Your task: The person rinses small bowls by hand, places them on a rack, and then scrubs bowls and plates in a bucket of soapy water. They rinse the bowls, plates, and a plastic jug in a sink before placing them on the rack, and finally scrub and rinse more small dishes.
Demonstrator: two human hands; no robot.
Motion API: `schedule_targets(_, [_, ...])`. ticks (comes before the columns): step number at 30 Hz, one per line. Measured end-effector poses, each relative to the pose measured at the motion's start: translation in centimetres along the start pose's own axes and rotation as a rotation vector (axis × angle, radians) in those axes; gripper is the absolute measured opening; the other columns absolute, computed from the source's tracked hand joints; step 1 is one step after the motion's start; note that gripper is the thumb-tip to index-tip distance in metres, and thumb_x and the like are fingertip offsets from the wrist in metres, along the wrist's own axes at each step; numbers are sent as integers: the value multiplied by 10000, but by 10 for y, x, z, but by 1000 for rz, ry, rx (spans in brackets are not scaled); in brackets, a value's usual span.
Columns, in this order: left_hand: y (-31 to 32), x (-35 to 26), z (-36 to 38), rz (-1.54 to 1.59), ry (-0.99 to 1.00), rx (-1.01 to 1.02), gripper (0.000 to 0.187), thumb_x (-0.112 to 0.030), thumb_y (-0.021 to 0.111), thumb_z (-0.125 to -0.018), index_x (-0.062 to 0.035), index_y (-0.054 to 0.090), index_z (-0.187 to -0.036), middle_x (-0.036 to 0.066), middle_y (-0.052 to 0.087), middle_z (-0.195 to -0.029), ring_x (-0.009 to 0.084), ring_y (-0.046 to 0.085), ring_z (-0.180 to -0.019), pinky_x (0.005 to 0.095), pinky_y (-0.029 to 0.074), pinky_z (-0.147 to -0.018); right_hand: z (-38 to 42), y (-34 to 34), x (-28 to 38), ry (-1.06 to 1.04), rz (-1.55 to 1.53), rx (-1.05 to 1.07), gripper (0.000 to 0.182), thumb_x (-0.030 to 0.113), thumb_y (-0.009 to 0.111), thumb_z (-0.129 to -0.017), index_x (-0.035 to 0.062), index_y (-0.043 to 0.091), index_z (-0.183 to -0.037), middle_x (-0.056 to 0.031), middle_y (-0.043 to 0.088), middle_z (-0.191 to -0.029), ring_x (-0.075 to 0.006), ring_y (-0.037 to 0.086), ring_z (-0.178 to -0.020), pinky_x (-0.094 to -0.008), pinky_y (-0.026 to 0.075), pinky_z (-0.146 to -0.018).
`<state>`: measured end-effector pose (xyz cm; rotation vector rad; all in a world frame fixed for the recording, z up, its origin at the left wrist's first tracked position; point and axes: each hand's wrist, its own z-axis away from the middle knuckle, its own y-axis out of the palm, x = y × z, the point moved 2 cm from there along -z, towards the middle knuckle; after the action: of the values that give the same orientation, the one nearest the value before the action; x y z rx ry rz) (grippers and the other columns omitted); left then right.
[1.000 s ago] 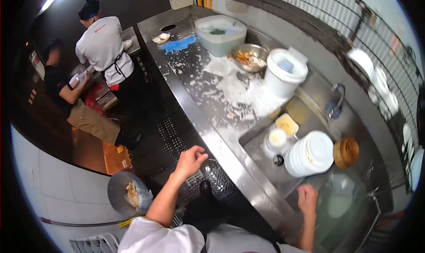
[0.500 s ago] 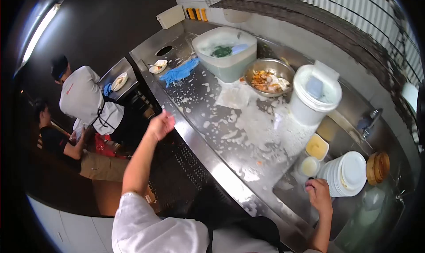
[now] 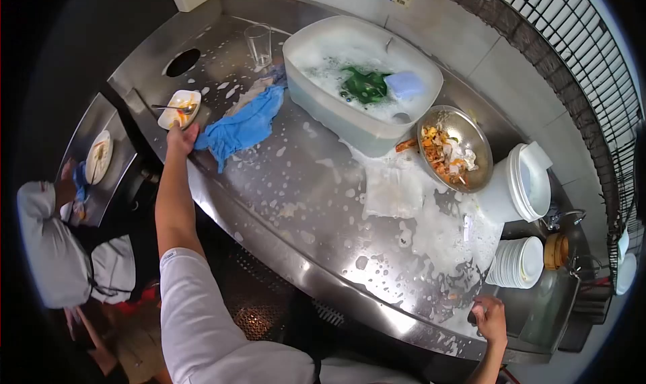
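At the far left of the counter, my left hand [image 3: 182, 140] grips the near edge of a small white dish [image 3: 190, 99], which has orange food remains and a spoon [image 3: 173, 107] in it. A crumpled blue cloth [image 3: 245, 125] lies just right of that hand. My right hand [image 3: 490, 319] is closed over the counter's right end, by the sink edge; what its curled fingers hold, if anything, is too hidden to name. Behind it stands a sideways stack of white plates [image 3: 515, 263].
A tub [image 3: 343, 118] of suds holds a green scrubber and a blue sponge. Beside it are a metal bowl [image 3: 479, 138] of food scraps and a white bucket [image 3: 501, 196]. A clear glass [image 3: 258, 46] stands behind the cloth. A co-worker [image 3: 54, 243] is at the left, near an oval plate [image 3: 99, 157].
The view has swung toward the counter's left end. My left hand has gone from empty air to the small dish. My right hand is now away from the plate stack, nearer the counter's front.
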<state>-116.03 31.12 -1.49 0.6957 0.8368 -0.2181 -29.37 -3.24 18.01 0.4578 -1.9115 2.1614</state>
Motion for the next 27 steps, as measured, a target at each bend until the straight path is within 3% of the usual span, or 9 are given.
schedule_targets(6, [-27, -6, -56, -53, 103, 45, 289, -18, 445, -924, 24, 536, -1194, 168, 620, -1094, 326, 660, -920, 395, 604, -757, -17, 9, 3, 113, -14, 49, 450, 439, 602, -885, -2, 659, -953, -214, 659, -892, -427, 610, -818, -465, 474, -776])
schedule_targets(9, [-48, -11, -40, -247, 137, 474, 285, -170, 498, -956, -12, 558, -1185, 111, 648, -1042, 205, 655, -883, 286, 573, -711, 2, 13, -24, 98, 126, -99, 361, 343, 646, -867, -12, 658, -929, -203, 657, -865, -418, 611, -801, -455, 487, -732])
schedule_targets(10, [-55, -16, -28, -351, 123, 319, 308, -229, 509, -963, -18, 564, -1181, 94, 652, -1033, 179, 654, -869, 258, 559, -672, 1, 2, -26, 218, 58, -30, 355, 338, 639, -871, -14, 658, -911, -194, 656, -853, -409, 614, -796, -452, 489, -719])
schedule_targets(12, [-22, -10, 67, -470, 225, 442, 342, -262, 536, -944, -41, 565, -1203, 51, 649, -1013, 133, 639, -787, 218, 535, -631, 14, -13, -60, 296, -33, -99, 363, 362, 635, -874, 6, 653, -937, -198, 656, -858, -413, 623, -823, -453, 493, -731])
schedule_targets(14, [-1, -5, 149, -601, 256, 316, 346, -251, 557, -922, -112, 546, -1239, 19, 630, -951, 67, 573, -683, 163, 487, -566, 26, -31, -89, 522, -21, -221, 426, 379, 667, -858, 4, 613, -1053, -227, 657, -907, -411, 635, -858, -437, 501, -757])
schedule_targets(17, [4, 21, 223, -746, 142, 319, 349, -218, 535, -924, -128, 520, -1260, 15, 628, -890, 51, 514, -530, 141, 407, -443, 16, -38, -185, 467, 68, -534, 515, 282, 713, -820, 21, 529, -1224, -253, 643, -973, -409, 630, -919, -442, 495, -805])
schedule_targets(19, [40, 57, 340, -832, 91, 318, 352, -197, 526, -925, -129, 512, -1270, 23, 634, -880, 62, 520, -511, 152, 401, -422, -10, -50, -255, 447, 140, -667, 568, 291, 715, -809, 37, 499, -1270, -258, 598, -1059, -409, 569, -1029, -450, 447, -897])
schedule_targets(23, [95, 140, 516, -917, 48, 600, 407, -182, 520, -923, -35, 474, -1300, 83, 650, -901, 100, 565, -527, 200, 437, -423, -97, -83, -390, 324, 109, -1163, 607, 380, 707, -814, 5, 507, -1248, -283, 570, -1107, -433, 530, -1064, -464, 428, -928])
schedule_targets(27, [148, 252, 660, -926, -166, 740, 443, -166, 537, -907, -9, 457, -1313, 111, 648, -955, 124, 580, -563, 214, 443, -428, -141, -96, -498, 560, -157, -1106, 429, 234, 617, -880, -26, 507, -1203, -226, 633, -841, -399, 617, -684, -459, 509, -741])
